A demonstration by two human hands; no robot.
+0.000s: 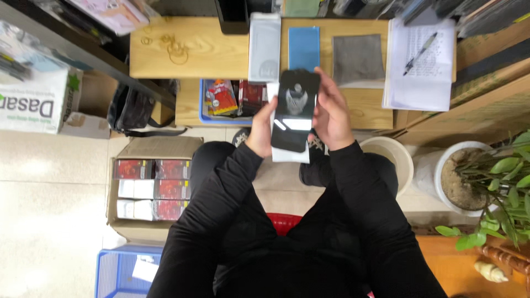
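Two hands, left hand (261,128) and right hand (333,113), fingers clamped on a glossy black rectangular phone (295,109).

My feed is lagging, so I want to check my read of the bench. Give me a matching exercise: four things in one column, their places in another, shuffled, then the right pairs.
Things:
1. glossy black rectangular glass sheet
2. grey square cloth
3. black pen
4. blue rectangular film sheet

Places:
A. on the white paper pad at the table's right end
B. flat on the wooden table, between the white sleeve and the cloth
C. held between the left hand and right hand
D. flat on the table, just left of the paper pad

Pairs: 1-C, 2-D, 3-A, 4-B
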